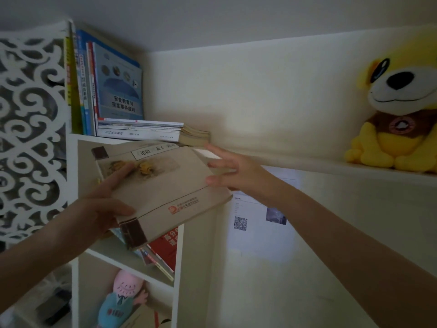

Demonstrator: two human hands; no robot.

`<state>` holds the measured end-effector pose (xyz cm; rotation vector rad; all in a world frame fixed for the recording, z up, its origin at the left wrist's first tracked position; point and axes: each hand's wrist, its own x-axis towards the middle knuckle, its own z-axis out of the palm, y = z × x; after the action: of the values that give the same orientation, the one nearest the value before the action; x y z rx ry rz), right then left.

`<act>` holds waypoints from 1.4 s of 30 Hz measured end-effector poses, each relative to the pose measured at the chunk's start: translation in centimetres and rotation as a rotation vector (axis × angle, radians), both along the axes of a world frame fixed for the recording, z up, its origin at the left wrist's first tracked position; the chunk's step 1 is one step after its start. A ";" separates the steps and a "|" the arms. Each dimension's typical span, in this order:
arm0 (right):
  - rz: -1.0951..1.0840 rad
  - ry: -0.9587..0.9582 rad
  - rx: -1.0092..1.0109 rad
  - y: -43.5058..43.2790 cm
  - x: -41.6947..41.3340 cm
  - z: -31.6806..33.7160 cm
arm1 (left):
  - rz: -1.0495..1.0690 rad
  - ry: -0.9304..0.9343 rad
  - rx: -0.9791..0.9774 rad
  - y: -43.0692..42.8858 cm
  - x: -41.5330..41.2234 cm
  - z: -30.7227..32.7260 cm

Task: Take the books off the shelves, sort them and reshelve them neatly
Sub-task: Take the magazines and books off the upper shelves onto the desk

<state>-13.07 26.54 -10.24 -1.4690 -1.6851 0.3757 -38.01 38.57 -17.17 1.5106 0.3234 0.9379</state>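
Left hand [104, 204] grips the beige book [165, 185] (thumb on cover); right hand [233, 172], fingers straight, touches its edge.

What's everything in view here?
beige book: one, brown corners, held before the shelves
upright books: several, blue, green, red, top shelf at left
flat stack: several books, mostly white, top shelf beside them
leaning books: a few, red among them, shelf below
plush dog: one, yellow, ledge at right
doll: one, pink head, lowest compartment
printed sheet: one, white with QR code, on wall
fretwork panel: one, white, far left
left hand: grips the beige book's left edge
right hand: fingers straight, at its right edge
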 end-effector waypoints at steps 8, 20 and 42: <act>0.076 0.030 -0.018 1.3 -1.2 -3.9 | -0.096 0.112 0.097 -0.8 -0.9 -3.8; -0.348 -0.101 -0.132 -9.7 5.4 -16.4 | -0.365 0.348 0.129 -5.7 11.8 -15.6; -1.040 0.276 -0.545 -39.0 13.5 -38.1 | -0.704 0.821 0.490 -29.9 30.6 -33.1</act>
<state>0.41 -12.49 -48.33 -2.3262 -0.4488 0.4260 -7.46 8.63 -50.30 2.2123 0.1089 -0.2200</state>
